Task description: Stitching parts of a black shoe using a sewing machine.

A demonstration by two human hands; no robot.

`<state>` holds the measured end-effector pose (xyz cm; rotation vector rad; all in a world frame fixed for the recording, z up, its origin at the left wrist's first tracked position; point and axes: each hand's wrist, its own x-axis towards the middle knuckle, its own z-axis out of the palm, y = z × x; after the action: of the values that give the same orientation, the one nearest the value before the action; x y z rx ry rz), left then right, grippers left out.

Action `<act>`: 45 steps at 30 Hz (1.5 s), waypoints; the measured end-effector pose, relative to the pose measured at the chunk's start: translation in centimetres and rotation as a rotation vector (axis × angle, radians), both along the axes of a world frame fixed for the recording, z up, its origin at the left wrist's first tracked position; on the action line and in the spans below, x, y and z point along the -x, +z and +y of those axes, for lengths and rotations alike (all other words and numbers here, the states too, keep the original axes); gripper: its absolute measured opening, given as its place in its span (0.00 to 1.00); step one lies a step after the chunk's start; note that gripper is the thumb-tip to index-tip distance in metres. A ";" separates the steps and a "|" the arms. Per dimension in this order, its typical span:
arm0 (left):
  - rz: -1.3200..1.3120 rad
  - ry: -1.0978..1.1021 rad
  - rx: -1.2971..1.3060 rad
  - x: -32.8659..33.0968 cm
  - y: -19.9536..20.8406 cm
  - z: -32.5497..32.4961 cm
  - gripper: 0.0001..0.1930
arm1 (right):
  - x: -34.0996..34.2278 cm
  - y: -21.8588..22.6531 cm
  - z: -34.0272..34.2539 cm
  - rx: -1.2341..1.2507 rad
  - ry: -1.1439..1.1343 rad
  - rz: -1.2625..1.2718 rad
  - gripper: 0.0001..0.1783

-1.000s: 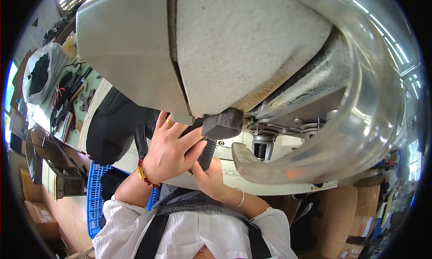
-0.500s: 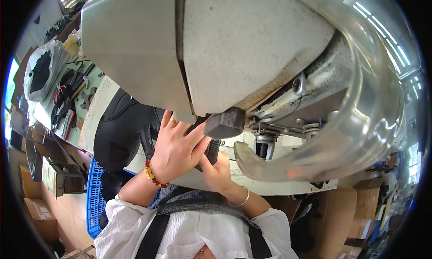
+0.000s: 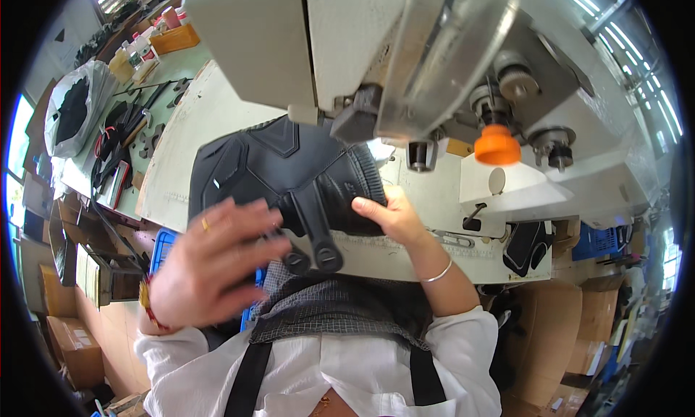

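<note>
A black padded glove [image 3: 275, 171] with two hanging straps lies on the white sewing table [image 3: 188, 135], just under the machine head. My right hand [image 3: 387, 214], a thin bangle on its wrist, pinches the glove's knitted cuff at the right. My left hand [image 3: 210, 265] is blurred at the lower left. It wears a ring and a red bead bracelet. Its fingers are spread, with the tips touching the glove's near edge by the straps.
The grey sewing machine head [image 3: 311, 48] fills the top, with an orange knob [image 3: 496, 145] at the right. A clear bag of black pieces [image 3: 72, 113] sits far left. A blue crate [image 3: 163, 247] and cardboard boxes [image 3: 65, 337] stand below the table.
The glove has come out from under the machine head into full view. My left hand has slid down and left off the glove's top to its near edge. My right hand keeps the cuff.
</note>
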<state>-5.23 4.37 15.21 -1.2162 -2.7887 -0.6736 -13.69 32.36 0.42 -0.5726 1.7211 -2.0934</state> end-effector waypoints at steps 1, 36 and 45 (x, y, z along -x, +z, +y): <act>0.022 0.037 -0.035 0.7 -0.1 -0.6 0.26 | 0.3 0.4 0.4 0.001 0.004 0.003 0.16; -0.424 0.069 -0.308 16.8 -7.3 3.9 0.35 | 3.3 2.6 4.8 -0.155 0.097 0.064 0.20; -0.103 0.168 -0.312 15.3 -7.1 4.5 0.29 | 0.4 4.7 3.9 -0.267 -0.293 0.377 0.23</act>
<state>-20.55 8.91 8.07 -0.9041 -2.6860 -1.1301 -14.05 36.22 5.16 -0.7022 2.3793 -1.9799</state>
